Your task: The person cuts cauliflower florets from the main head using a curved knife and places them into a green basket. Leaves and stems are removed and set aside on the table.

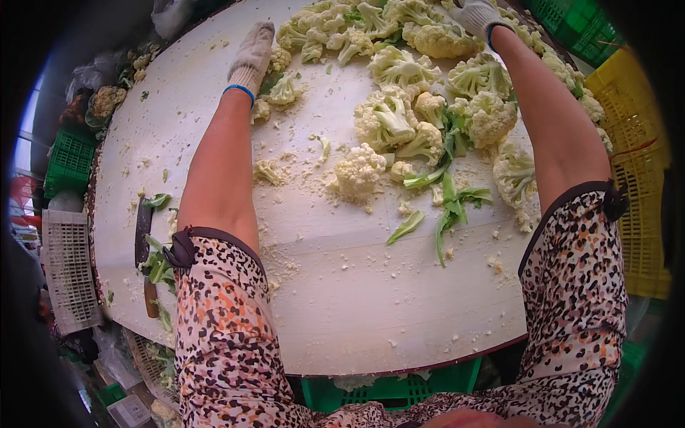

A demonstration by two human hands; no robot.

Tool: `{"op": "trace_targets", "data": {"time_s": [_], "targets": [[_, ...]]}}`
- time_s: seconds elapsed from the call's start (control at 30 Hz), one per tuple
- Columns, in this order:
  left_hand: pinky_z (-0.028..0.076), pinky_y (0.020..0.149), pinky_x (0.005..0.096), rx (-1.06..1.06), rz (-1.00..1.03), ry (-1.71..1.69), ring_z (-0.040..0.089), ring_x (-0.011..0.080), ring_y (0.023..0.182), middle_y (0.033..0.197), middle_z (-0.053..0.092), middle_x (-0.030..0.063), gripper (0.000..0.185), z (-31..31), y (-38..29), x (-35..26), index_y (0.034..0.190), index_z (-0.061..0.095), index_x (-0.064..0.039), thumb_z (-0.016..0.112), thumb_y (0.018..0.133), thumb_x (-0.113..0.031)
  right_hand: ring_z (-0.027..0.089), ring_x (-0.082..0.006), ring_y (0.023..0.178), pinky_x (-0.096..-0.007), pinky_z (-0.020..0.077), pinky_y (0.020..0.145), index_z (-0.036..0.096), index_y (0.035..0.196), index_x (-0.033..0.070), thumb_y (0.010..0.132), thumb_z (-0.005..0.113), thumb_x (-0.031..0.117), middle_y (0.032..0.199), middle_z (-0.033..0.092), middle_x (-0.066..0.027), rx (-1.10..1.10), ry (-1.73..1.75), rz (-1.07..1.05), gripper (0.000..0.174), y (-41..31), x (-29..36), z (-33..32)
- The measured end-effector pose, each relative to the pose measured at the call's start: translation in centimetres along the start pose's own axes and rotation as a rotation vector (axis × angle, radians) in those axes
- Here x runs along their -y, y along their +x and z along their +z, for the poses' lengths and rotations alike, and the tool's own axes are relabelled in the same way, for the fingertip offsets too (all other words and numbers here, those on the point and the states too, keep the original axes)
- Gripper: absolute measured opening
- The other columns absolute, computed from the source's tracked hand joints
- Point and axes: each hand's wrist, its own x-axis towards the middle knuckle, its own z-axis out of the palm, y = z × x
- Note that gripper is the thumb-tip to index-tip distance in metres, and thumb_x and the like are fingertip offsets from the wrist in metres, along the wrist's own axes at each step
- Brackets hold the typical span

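Note:
My left hand (253, 53), in a white knit glove with a blue cuff edge, is stretched out flat on the far left part of the white table (332, 315). It holds nothing and lies beside small cauliflower pieces (284, 90). At the top edge my right hand (478, 17), gloved alike, reaches over the cauliflower pile (369, 27); its fingers are partly cut off by the frame. Between my arms lie cut cauliflower florets (386, 119), a crumbly cauliflower piece (359, 172) and green leaves (455, 206).
A knife (143, 230) with a wooden handle lies by my left sleeve, partly under leaves. Crates stand around the table: yellow (634, 176) at right, white (69, 267) and green (70, 160) at left, another green crate (390, 382) below the near edge. Crumbs cover the tabletop.

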Motion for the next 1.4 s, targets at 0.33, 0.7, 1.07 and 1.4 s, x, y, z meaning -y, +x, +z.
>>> {"op": "trace_targets", "data": {"time_s": [0.33,0.7,1.07,1.4], "targets": [[0.036,0.118,0.0361,0.228,0.112,-0.300,0.048,0.0251,0.140,0.149,0.054,0.0122,0.055,1.1,-5.4,-8.3,0.151,0.049,-0.012,0.051,0.106,-0.045,0.066,-0.0154,0.076,-0.0341,0.0552,0.066,0.064,0.134,0.013,0.091,0.067,0.018,0.095,0.072,-0.0115,0.409,0.256,-0.167,0.043,-0.7,7.6,0.5],[0.047,0.107,0.0304,0.408,-0.006,-0.650,0.059,0.0165,0.122,0.133,0.062,0.0108,0.055,-4.9,-20.3,-10.1,0.149,0.049,-0.008,0.065,0.103,-0.033,0.066,-0.0266,0.117,-0.0380,0.0513,0.104,0.046,0.154,0.021,0.099,0.066,0.020,0.141,0.062,-0.0149,0.457,0.071,-0.293,0.059,-11.9,10.4,-2.4],[0.049,0.106,0.0426,0.484,-0.055,-0.328,0.060,0.0342,0.126,0.143,0.055,0.0206,0.073,-11.6,-30.9,-13.2,0.149,0.051,-0.011,0.065,0.095,-0.057,0.069,-0.0288,0.111,-0.0395,0.0554,0.098,0.050,0.150,0.033,0.098,0.065,0.016,0.130,0.069,-0.0130,0.555,0.070,-0.349,0.057,-18.6,18.8,-8.7],[0.031,0.118,0.0544,-0.035,0.402,0.569,0.044,0.0408,0.139,0.147,0.052,0.0220,0.070,-15.0,-37.9,-17.9,0.143,0.057,-0.014,0.057,0.096,-0.064,0.069,-0.0261,0.071,-0.0395,0.0563,0.061,0.053,0.148,0.016,0.090,0.072,0.024,0.095,0.072,-0.0188,0.166,-0.156,-0.212,0.062,-24.3,22.7,-15.7]]}}
